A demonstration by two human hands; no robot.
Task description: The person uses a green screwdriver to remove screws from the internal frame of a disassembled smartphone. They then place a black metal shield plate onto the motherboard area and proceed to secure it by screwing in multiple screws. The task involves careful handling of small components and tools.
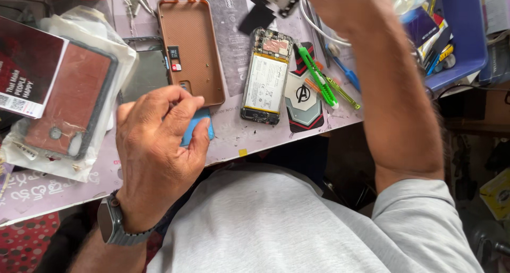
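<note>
My left hand (159, 140) curls over a small blue flat card-like piece (197, 125) at the near edge of the work mat, fingers bent around it. My right hand (332, 5) is raised at the top of the view and pinches a dark flat part (273, 2) above the mat. Between the hands lies an opened phone (265, 76) with its white battery and circuit board exposed. A brown phone case (191, 47) lies face up to its left.
A bagged phone back in a dark frame (71, 103) and a dark red booklet (26, 66) lie at the left. Green tools (319, 76) and a sticker (303, 100) sit right of the opened phone. A blue tray (462, 34) stands at the top right.
</note>
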